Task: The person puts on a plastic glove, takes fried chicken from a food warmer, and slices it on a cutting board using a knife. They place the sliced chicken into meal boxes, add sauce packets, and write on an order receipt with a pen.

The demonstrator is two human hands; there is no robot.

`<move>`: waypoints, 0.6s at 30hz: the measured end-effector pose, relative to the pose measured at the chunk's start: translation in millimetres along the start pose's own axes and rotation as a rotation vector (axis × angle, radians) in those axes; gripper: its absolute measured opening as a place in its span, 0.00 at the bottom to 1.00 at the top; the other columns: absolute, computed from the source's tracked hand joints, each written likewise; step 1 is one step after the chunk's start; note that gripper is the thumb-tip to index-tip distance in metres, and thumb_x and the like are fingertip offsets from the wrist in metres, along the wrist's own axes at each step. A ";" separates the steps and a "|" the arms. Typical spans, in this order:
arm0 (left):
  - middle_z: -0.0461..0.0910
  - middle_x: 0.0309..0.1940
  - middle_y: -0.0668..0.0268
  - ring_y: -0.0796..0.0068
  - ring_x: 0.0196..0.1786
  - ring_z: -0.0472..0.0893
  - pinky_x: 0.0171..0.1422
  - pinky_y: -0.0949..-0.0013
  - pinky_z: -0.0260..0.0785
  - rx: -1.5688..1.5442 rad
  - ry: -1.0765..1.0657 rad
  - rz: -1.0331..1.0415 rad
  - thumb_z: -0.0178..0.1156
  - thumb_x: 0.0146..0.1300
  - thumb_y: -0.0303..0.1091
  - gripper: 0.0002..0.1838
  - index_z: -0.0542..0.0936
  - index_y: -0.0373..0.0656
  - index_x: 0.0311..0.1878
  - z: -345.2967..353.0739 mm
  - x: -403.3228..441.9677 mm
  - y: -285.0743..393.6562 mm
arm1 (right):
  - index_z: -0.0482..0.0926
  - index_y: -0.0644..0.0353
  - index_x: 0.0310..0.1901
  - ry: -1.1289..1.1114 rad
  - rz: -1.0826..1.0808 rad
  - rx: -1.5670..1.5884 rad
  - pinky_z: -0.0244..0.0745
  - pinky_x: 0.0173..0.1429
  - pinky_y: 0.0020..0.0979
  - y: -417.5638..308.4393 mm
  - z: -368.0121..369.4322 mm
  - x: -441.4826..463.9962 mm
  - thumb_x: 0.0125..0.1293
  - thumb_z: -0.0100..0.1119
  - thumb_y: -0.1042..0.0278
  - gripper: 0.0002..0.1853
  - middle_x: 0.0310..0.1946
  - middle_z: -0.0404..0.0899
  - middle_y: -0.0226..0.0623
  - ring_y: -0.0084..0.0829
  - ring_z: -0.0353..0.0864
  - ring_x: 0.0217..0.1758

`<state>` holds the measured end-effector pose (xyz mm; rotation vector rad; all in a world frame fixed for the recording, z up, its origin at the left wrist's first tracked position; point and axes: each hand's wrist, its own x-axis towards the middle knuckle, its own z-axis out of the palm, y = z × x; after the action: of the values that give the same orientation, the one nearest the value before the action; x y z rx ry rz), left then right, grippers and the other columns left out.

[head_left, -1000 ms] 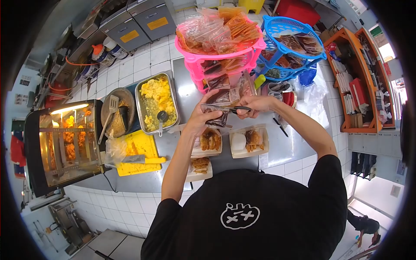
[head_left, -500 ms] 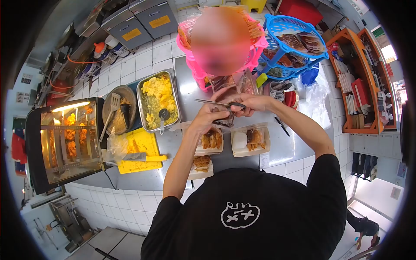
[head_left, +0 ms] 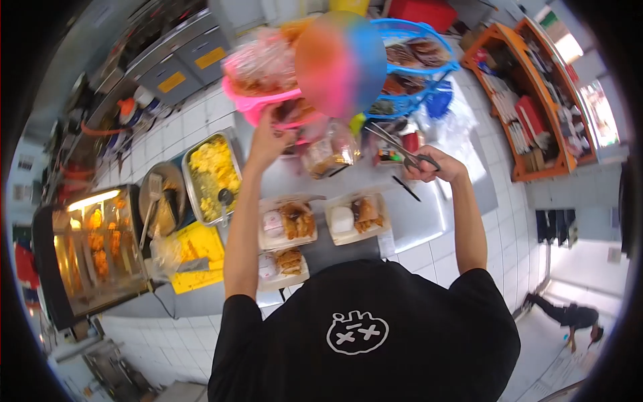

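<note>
In the head view my right hand (head_left: pixel 431 165) grips a pair of scissors (head_left: pixel 403 149), the blades pointing up and left over the table. My left hand (head_left: pixel 271 142) reaches up to the lower part of the pink basket (head_left: pixel 241 100), beside dark packets; its fingers are blurred and partly hidden, so whether it holds one is unclear. Clear plastic packets (head_left: pixel 329 155) stand between the hands. Below them sit an open food box (head_left: pixel 362 234) with a white rice mound and fried chicken (head_left: pixel 366 213), a second similar box (head_left: pixel 305 240), and a third box (head_left: pixel 299 276) nearer my body.
A metal tray of yellow food (head_left: pixel 213 171), a pan with a spatula (head_left: pixel 154 191), a yellow board with a knife (head_left: pixel 201 251) and a lit display case (head_left: pixel 94 248) are leftward. Blue baskets (head_left: pixel 418 65), a black pen (head_left: pixel 406 189) and orange shelving (head_left: pixel 506 100) lie rightward. Another person (head_left: pixel 579 315) is far off.
My hands have parted: the left went up and left to the pink basket, the right moved right with the scissors. The view has shifted and turned slightly.
</note>
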<state>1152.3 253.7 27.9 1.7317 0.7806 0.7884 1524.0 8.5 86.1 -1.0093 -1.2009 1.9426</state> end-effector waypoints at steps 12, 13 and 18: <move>0.73 0.68 0.54 0.74 0.51 0.83 0.54 0.71 0.75 0.154 0.176 -0.148 0.69 0.59 0.20 0.35 0.68 0.39 0.70 29.7 -55.7 72.9 | 0.88 0.62 0.25 0.722 0.438 -0.883 0.76 0.30 0.30 61.5 -28.0 -46.5 0.59 0.68 0.40 0.26 0.19 0.85 0.35 0.26 0.83 0.22; 0.74 0.65 0.57 0.77 0.50 0.81 0.53 0.74 0.74 0.017 0.162 -0.128 0.68 0.60 0.20 0.32 0.69 0.40 0.68 29.3 -70.8 78.6 | 0.88 0.61 0.26 0.648 0.417 -0.937 0.76 0.30 0.30 60.0 -32.7 -35.5 0.58 0.69 0.43 0.24 0.20 0.85 0.36 0.27 0.83 0.22; 0.78 0.55 0.64 0.81 0.47 0.79 0.53 0.77 0.73 -0.116 0.107 -0.141 0.69 0.62 0.20 0.25 0.73 0.41 0.60 20.9 -139.3 112.0 | 0.89 0.57 0.34 0.413 0.796 -1.182 0.82 0.40 0.32 21.7 -51.0 24.7 0.51 0.76 0.44 0.22 0.36 0.90 0.34 0.30 0.87 0.35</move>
<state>1103.9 101.5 110.7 1.5239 0.9006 0.8189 1552.6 42.3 44.6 -2.6461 -1.8696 1.1923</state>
